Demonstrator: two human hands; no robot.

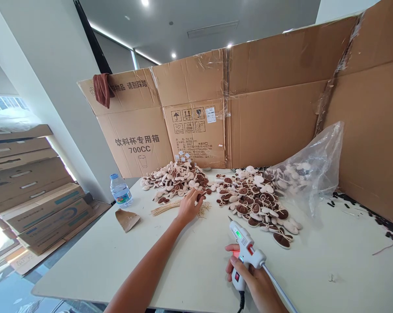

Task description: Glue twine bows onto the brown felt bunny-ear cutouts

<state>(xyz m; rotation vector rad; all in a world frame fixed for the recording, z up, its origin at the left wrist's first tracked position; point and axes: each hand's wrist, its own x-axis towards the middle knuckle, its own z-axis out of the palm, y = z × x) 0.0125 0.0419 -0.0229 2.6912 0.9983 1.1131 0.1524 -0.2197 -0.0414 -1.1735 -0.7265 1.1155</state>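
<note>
My right hand [245, 271] is wrapped around a white hot glue gun [243, 241] with a green lit display, its nozzle pointing up and left. A glue stick [279, 289] runs out of its back end. Ahead and to the left, my left hand [189, 206] reaches to the edge of a heap of small brown and cream plush pieces [173, 176], fingers curled on a brown plush piece [199, 195]. Beneath that hand lies a bundle of cream cords [165, 208]. A second heap of similar pieces, tied with cord bows [255, 200], spreads to the right.
Cardboard walls [189, 87] enclose the table [118, 265] at the back and right. A clear plastic bag [323, 161] of pieces leans right. A water bottle [120, 191] and a cardboard scrap [127, 219] sit left. Small black bits [362, 204] line the right edge.
</note>
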